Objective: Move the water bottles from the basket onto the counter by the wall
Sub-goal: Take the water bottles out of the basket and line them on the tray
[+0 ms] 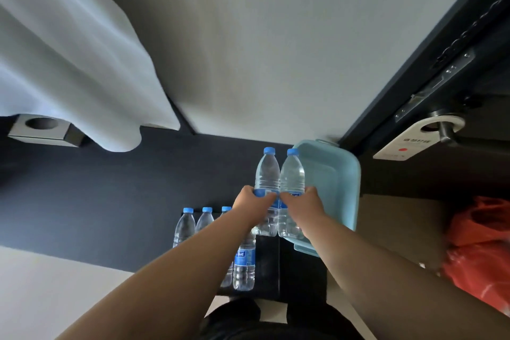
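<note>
A: Head view, go. Hands?

B: Left hand wrapped round the label band of one water bottle. Right hand wrapped round a second bottle. Both upright, blue caps up, side by side, touching or nearly so.

A: Where versus the basket?

B: Light-blue basket sits just right of and behind the two held bottles, tilted toward the camera. The right-hand bottle overlaps its left rim. Bottle bases hang clear above the dark bench. Cannot tell if anything is left inside the basket.

A: Others?

B: Row on the bench, left of and below the hands: far-left bottle, next bottle, and a third bottle with only its cap clear behind the left wrist. One nearer bottle under the left forearm, blue label showing, with another partly hidden just left of it. All upright.

A: Wall?

B: Dark wall panel runs behind the row, pale wall above it.

A: Surroundings, quick.

B: White curtain upper left, square metal fitting under it. Dark door at right, door hanger on the handle. Red plastic bag far right, well apart from the bottles.
</note>
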The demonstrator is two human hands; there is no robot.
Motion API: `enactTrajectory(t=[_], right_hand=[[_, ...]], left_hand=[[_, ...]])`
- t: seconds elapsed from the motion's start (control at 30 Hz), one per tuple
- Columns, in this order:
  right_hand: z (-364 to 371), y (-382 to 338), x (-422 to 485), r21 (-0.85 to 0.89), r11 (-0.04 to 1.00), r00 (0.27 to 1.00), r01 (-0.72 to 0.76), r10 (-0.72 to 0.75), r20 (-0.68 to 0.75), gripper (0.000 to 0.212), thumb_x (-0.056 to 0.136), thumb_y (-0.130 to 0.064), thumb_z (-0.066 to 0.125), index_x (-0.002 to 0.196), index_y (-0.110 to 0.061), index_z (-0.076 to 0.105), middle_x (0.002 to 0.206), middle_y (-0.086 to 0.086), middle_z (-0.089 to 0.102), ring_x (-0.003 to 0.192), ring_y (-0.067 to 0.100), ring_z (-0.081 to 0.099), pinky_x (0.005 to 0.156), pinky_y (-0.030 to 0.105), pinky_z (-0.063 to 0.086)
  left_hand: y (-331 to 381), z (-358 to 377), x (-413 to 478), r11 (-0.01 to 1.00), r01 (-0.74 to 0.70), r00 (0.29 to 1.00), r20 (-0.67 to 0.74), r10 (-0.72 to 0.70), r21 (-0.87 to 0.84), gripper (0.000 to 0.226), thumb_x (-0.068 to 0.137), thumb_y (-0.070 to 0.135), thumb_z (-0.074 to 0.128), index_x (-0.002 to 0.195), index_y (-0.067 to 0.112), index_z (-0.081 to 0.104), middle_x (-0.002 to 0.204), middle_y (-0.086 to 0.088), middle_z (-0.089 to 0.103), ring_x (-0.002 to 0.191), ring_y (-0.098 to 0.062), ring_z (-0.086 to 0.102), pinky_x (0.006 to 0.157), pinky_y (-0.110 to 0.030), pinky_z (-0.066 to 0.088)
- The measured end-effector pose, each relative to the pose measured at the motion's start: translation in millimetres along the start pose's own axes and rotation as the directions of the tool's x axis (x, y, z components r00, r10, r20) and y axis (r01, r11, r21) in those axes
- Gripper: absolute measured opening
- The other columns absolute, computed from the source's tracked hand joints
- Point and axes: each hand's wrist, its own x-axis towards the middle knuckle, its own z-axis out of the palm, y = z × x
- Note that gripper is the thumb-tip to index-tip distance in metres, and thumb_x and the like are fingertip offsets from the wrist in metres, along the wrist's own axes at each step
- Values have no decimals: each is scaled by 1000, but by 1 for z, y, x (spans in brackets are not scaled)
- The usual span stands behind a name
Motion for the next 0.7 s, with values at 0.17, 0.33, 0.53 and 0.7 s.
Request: enactTrajectory(t=[0.17, 0.33, 0.53, 0.7], right_hand=[[36, 2, -19, -8, 1000, 998, 24, -23, 53, 54, 81, -38, 80, 120, -15, 49, 98, 5, 67, 80, 24, 70, 74, 46, 63], [73, 13, -39, -43, 998, 993, 35, -30, 115, 48, 82, -38, 79, 114, -17, 50, 93, 5, 67, 69, 20, 67, 58, 35, 56], [110, 35, -55, -116, 993, 989, 13, 4, 145, 48, 80, -43, 80, 108, -18, 50, 91, 2, 64, 68, 15, 64, 51, 28, 47], [133, 58, -66, -122, 991, 984, -57, 77, 163, 54, 77, -42, 83, 112, -19, 50, 92, 3, 67, 68, 16, 67, 52, 31, 52]], left_hand=[[-34, -31, -4, 1000, 20, 999, -39, -20, -1, 47, 81, 55, 73, 110, 23, 55, 92, 0, 67, 65, -12, 59, 52, -26, 46], [-78, -53, -7, 996, 81, 996, -44, -80, 23, 51, 79, 56, 73, 112, 21, 54, 83, 2, 62, 58, -12, 53, 49, -25, 43], [-128, -67, -6, 996, 84, 996, -33, -84, 6, 44, 76, 52, 72, 104, 22, 57, 83, -1, 64, 63, -15, 57, 59, -30, 49], [-163, -69, -7, 993, 111, 993, -29, -110, 32, 47, 75, 47, 70, 113, 23, 59, 93, -6, 73, 63, -18, 61, 58, -31, 53]])
